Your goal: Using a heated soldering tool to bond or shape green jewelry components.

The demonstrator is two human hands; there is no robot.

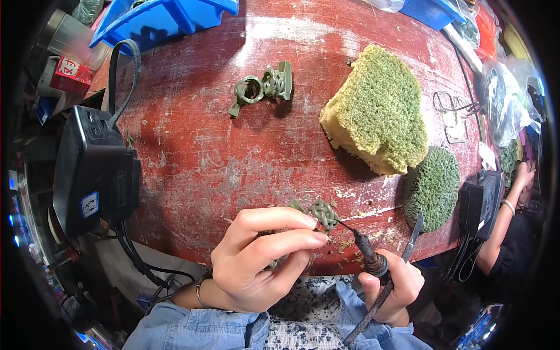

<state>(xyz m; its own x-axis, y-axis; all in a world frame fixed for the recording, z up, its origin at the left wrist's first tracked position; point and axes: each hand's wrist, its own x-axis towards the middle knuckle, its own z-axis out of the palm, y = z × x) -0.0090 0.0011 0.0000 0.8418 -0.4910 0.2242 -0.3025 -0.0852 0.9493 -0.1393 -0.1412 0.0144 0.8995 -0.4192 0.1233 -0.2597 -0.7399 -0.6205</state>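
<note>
While the left hand [256, 256] pinches a dark-green openwork braided piece [323, 215] at the lower centre of the frame, its long axis partly hidden, the right hand [399, 289] grips a black pen-shaped tool [367, 252], slanting so its thin tip points upper left at the piece's right edge. A slim grey metal blade [415, 232], in the same hand, points up and slightly right.

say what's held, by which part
Left hand: green openwork wax-like piece, by its left side. Right hand: black needle-tipped tool, by its handle; slim grey metal blade, hold unclear.
</note>
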